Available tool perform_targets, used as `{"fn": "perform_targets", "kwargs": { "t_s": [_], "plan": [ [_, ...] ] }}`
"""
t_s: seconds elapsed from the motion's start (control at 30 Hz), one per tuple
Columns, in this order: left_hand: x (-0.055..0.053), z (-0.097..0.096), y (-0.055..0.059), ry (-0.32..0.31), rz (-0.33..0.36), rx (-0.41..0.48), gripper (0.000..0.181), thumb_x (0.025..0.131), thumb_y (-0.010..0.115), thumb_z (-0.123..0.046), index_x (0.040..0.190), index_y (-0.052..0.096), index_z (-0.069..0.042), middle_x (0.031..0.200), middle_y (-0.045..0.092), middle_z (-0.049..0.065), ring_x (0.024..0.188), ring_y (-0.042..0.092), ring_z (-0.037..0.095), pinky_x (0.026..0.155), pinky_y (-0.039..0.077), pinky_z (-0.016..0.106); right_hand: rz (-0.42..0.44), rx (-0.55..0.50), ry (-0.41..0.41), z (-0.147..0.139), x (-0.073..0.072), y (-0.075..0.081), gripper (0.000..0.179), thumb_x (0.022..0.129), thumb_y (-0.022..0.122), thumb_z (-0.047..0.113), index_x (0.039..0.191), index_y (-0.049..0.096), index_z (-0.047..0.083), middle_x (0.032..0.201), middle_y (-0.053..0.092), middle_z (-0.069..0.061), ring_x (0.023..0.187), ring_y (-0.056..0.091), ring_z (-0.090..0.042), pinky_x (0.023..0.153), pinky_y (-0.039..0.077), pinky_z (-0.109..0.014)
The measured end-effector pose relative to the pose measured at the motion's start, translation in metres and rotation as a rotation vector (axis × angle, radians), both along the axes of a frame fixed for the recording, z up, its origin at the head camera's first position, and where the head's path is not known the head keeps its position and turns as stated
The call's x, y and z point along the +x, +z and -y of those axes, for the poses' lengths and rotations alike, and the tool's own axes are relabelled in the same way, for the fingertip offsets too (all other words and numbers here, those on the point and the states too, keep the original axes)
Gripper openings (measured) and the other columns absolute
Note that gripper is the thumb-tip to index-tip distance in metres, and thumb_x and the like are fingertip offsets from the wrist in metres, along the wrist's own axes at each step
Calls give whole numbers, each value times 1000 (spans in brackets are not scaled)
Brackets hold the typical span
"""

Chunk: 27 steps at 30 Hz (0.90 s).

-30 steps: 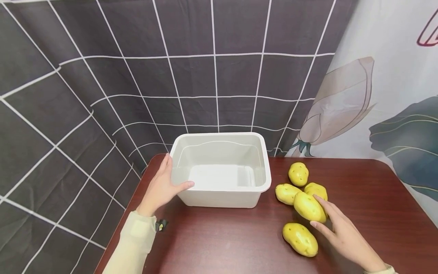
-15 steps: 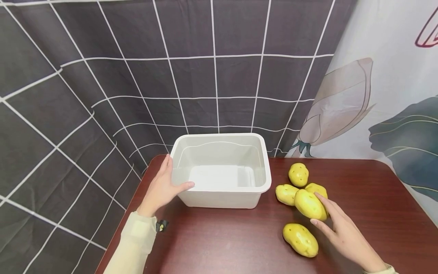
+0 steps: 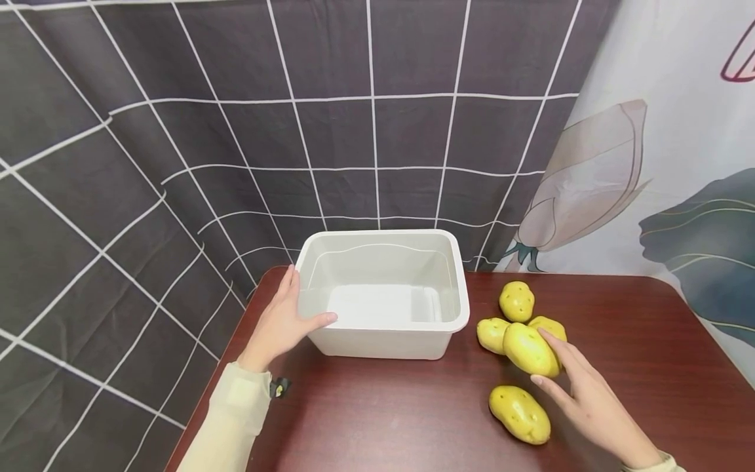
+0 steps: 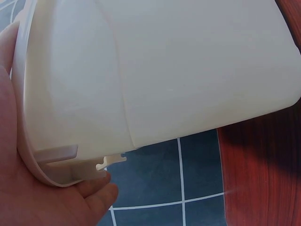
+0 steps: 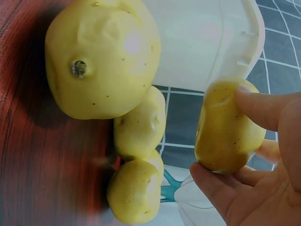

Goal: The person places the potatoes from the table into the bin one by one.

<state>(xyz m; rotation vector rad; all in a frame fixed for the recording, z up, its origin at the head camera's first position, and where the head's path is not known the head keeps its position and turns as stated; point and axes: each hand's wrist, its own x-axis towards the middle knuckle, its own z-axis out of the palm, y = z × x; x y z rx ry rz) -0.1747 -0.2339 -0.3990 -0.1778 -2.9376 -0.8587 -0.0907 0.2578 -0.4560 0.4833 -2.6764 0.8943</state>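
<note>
One yellow potato point(image 3: 531, 351) has moved a little bit up and toward the white tub point(image 3: 377, 344) since a second ago. The right hand point(image 3: 584, 391) holds it between the thumb and fingers, up off the red-brown tabletop point(image 3: 377, 419). Behind it, three more potatoes point(image 3: 516, 301) sit close together, right of the tub and toward the far edge. One last potato point(image 3: 520, 415) lies on the near side. The tub stands by the far edge, near the far left corner, and it has stayed put. The left hand point(image 3: 283, 321) grips its left side, with the thumb over the front.
</note>
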Motion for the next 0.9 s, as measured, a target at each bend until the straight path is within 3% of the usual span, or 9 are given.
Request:
{"fn": "perform_targets", "kwargs": {
  "t_s": [0.27,0.9],
  "plan": [
    [0,0,0,-2,6,-8,124,80,70,-71,158,9,4,168,4,16,151,19,39,115,28,59,-23,-4,6,3,0,2,81,89,78,16,157,35,19,143,49,-16,128,38,0,96,15,2],
    [0,-1,0,-2,8,-22,123,81,71,-68,159,8,4,168,4,16,150,21,39,114,30,59,-87,-34,23,10,-6,13,86,82,83,9,155,38,16,139,51,-14,122,43,-8,99,18,0]
  ]
}}
